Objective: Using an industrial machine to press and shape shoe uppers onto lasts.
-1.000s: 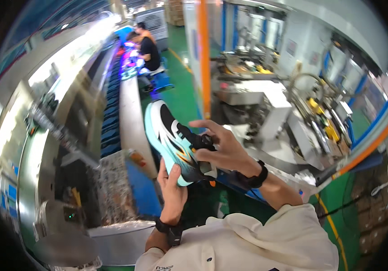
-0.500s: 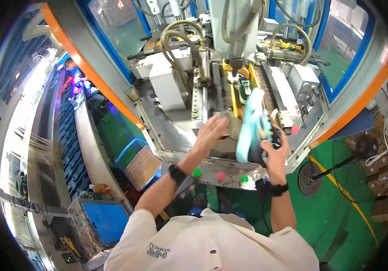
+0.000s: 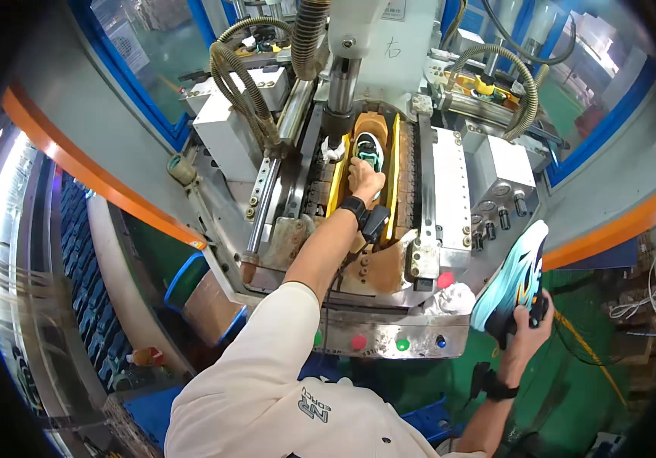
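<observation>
My left hand (image 3: 366,180) reaches into the pressing machine, its fingers curled onto a dark and mint-green shoe (image 3: 370,151). This shoe lies lengthwise in the trough between two yellow side plates (image 3: 394,172); my hand covers its near part. Out to the right, beyond the machine's front corner, my right hand (image 3: 528,333) is closed around the black end of another shoe (image 3: 512,276). That one is light turquoise with black and orange marks, its pale end tilted upward. Both wrists have black bands on them.
A metal press cylinder (image 3: 341,95) hangs just left of the trough. Colored buttons line the front panel (image 3: 381,343), with a crumpled white cloth (image 3: 450,299) above it. Orange-edged frames flank the machine. A conveyor (image 3: 88,259) runs on the left; a blue-framed stool (image 3: 210,298) stands beside it.
My left hand has gone from open above the machine's front into the trough, onto the shoe there. My right hand has carried the turquoise shoe away to the right. The view has shifted.
</observation>
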`<control>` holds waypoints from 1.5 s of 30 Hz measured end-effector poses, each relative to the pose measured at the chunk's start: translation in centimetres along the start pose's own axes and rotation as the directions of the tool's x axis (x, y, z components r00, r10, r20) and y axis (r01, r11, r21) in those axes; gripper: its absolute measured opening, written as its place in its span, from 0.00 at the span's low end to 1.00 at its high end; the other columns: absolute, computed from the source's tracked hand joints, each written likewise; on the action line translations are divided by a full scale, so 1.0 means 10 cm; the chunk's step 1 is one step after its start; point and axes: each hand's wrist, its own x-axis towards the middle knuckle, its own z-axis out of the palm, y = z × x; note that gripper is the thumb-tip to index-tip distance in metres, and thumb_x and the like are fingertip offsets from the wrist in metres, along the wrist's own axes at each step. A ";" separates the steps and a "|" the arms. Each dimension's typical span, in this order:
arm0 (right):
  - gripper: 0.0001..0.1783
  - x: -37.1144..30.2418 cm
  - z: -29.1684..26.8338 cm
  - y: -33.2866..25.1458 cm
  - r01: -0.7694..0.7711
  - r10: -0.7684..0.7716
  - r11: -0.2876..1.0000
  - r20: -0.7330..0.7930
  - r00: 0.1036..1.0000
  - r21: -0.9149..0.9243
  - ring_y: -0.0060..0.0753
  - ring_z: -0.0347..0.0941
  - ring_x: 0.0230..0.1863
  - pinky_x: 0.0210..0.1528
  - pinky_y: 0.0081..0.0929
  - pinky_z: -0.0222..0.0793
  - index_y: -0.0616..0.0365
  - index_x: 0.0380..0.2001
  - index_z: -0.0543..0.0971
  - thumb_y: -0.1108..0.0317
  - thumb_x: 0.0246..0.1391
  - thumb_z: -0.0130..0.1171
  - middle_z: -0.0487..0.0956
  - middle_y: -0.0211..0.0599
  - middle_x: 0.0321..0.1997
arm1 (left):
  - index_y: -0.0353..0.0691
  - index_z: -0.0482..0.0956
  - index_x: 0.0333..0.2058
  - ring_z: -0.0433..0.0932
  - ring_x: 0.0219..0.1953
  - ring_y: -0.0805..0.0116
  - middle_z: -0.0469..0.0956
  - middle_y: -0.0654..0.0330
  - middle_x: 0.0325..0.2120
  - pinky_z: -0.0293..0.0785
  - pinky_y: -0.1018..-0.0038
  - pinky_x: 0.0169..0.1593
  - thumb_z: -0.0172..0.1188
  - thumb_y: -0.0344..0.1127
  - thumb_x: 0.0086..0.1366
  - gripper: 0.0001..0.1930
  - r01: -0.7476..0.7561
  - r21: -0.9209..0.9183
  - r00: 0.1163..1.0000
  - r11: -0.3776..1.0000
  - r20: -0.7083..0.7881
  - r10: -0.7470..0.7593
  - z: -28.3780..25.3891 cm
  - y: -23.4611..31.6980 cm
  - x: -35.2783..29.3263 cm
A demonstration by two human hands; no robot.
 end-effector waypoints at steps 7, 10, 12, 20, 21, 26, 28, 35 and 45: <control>0.22 1.39 1.28 -0.57 0.217 -0.121 0.955 0.404 0.907 -0.202 0.21 0.72 0.33 0.37 0.21 0.69 0.66 0.43 0.75 0.67 0.44 0.63 0.79 0.34 0.34 | 0.27 0.72 0.46 0.81 0.37 0.62 0.79 0.51 0.40 0.80 0.68 0.39 0.67 0.27 0.53 0.22 0.403 -0.768 0.821 0.498 0.544 0.175 -0.98 -0.63 -0.60; 0.30 1.53 2.20 -0.75 0.218 0.031 0.885 0.519 0.854 -0.411 0.35 0.76 0.33 0.35 0.32 0.71 0.70 0.41 0.76 0.57 0.38 0.66 0.79 0.46 0.32 | 0.27 0.70 0.49 0.81 0.37 0.67 0.78 0.57 0.39 0.81 0.69 0.37 0.65 0.26 0.56 0.23 0.423 -0.746 0.800 0.514 0.574 0.174 -1.74 -0.77 -1.52; 0.32 1.49 2.87 -0.81 0.273 0.179 0.829 0.694 0.698 -0.488 0.43 0.79 0.45 0.45 0.34 0.73 0.75 0.35 0.77 0.54 0.34 0.68 0.80 0.60 0.40 | 0.30 0.70 0.51 0.80 0.35 0.70 0.77 0.60 0.37 0.79 0.73 0.36 0.65 0.26 0.56 0.24 0.392 -0.715 0.798 0.580 0.577 0.173 -2.22 -1.06 -1.95; 0.27 0.86 4.47 0.35 0.450 -0.082 0.606 0.511 0.856 -0.656 0.54 0.78 0.47 0.48 0.41 0.75 0.69 0.44 0.73 0.60 0.44 0.62 0.81 0.56 0.41 | 0.29 0.70 0.52 0.79 0.30 0.74 0.78 0.60 0.35 0.73 0.83 0.29 0.66 0.28 0.51 0.28 0.293 -0.799 0.942 0.526 0.148 -0.300 -3.51 -2.15 -3.49; 0.27 0.72 4.52 0.33 0.434 -0.064 0.611 0.505 0.861 -0.662 0.55 0.79 0.45 0.47 0.43 0.75 0.70 0.46 0.69 0.63 0.46 0.61 0.81 0.57 0.40 | 0.29 0.70 0.51 0.80 0.30 0.72 0.79 0.59 0.35 0.75 0.81 0.30 0.65 0.29 0.52 0.27 0.213 -0.859 0.940 0.466 0.049 -0.339 -3.51 -2.30 -3.66; 0.34 0.41 4.10 0.10 0.571 -0.269 0.684 0.570 0.776 -0.454 0.62 0.78 0.39 0.42 0.49 0.75 0.73 0.52 0.62 0.61 0.48 0.62 0.79 0.63 0.38 | 0.32 0.69 0.53 0.81 0.37 0.67 0.79 0.58 0.39 0.80 0.74 0.39 0.64 0.27 0.54 0.26 0.088 -0.929 0.804 0.359 -0.147 -0.576 -3.42 -3.10 -4.29; 0.32 -0.21 3.52 -0.15 0.795 -0.597 0.588 0.586 0.549 -0.146 0.60 0.76 0.35 0.38 0.50 0.73 0.70 0.55 0.63 0.66 0.50 0.61 0.78 0.59 0.35 | 0.35 0.70 0.51 0.81 0.35 0.69 0.79 0.60 0.37 0.79 0.75 0.34 0.64 0.29 0.56 0.24 0.052 -0.933 0.773 0.356 -0.187 -0.606 -3.29 -2.99 -4.36; 0.08 -2.27 2.42 0.50 0.524 -0.516 0.797 0.790 0.332 0.300 0.47 0.74 0.40 0.41 0.40 0.73 0.58 0.33 0.75 0.72 0.47 0.58 0.75 0.42 0.36 | 0.37 0.72 0.48 0.82 0.36 0.67 0.79 0.60 0.37 0.79 0.73 0.34 0.63 0.28 0.58 0.19 0.075 -0.970 0.832 0.233 -0.068 -0.550 -3.01 -2.84 -4.37; 0.05 -2.50 2.65 1.44 0.565 -0.479 0.784 0.830 0.286 0.258 0.43 0.71 0.40 0.37 0.38 0.71 0.54 0.31 0.76 0.70 0.50 0.59 0.72 0.37 0.36 | 0.36 0.72 0.48 0.82 0.34 0.67 0.80 0.59 0.36 0.79 0.72 0.33 0.62 0.30 0.59 0.18 0.082 -0.958 0.848 0.274 -0.077 -0.525 -2.87 -2.53 -4.52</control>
